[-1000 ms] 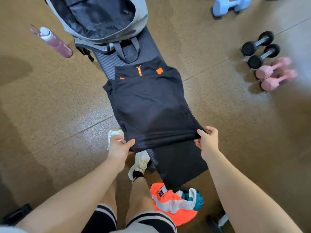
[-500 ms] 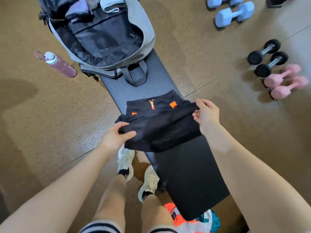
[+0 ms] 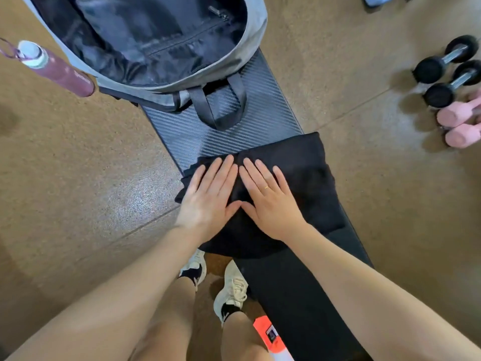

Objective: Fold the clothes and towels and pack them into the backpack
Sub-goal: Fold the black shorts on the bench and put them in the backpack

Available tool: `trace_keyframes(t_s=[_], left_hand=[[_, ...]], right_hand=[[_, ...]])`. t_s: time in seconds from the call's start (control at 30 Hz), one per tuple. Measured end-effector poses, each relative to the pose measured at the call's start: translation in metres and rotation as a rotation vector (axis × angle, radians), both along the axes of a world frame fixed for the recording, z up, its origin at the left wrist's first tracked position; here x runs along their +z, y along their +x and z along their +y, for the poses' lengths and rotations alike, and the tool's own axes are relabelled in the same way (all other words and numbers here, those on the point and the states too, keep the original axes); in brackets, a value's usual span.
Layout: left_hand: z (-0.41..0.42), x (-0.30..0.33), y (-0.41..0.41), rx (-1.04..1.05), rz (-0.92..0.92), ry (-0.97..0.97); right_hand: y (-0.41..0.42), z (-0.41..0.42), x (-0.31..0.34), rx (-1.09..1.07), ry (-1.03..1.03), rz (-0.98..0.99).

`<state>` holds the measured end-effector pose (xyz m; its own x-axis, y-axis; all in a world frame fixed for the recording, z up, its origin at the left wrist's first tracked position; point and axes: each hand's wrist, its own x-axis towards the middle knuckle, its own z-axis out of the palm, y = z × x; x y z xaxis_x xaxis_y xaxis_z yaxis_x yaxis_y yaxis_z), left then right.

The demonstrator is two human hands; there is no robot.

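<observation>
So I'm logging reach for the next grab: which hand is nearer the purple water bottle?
Left. The left hand presses flat on the folded black garment, on the side facing the purple water bottle; the right hand lies beside it, farther away.

Bare arms, a gold ring (image 3: 266,188), white sneakers (image 3: 232,289), black socks (image 3: 229,310).
</observation>
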<state>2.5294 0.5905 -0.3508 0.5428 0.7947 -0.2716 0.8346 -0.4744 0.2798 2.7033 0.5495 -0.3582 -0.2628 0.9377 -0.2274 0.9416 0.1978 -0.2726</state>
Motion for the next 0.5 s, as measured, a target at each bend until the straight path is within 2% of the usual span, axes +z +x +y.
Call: trace_keyframes(t_s=[0.1, 0.23, 0.3, 0.4, 0.5], left_hand=[[0.005, -0.014, -0.007, 0.113, 0.107, -0.116], [0.011, -0.011, -0.009, 0.094, 0.121, -0.132], [0.020, -0.004, -0.006, 0.116, 0.069, -0.197], [0.043, 0.004, -0.007, 0.132, 0.000, -0.236], [0.060, 0.008, -0.007, 0.097, 0.072, -0.259]], right_hand=[[0.016, 0.005, -0.010, -0.114, -0.115, -0.142], [0.036, 0.011, -0.004, -0.294, -0.234, -0.230], [0.040, 0.018, 0.005, -0.347, -0.222, -0.246], [0.046, 0.049, 0.017, -0.224, -0.070, -0.188], [0.053, 0.087, 0.023, -0.038, -0.269, -0.109]])
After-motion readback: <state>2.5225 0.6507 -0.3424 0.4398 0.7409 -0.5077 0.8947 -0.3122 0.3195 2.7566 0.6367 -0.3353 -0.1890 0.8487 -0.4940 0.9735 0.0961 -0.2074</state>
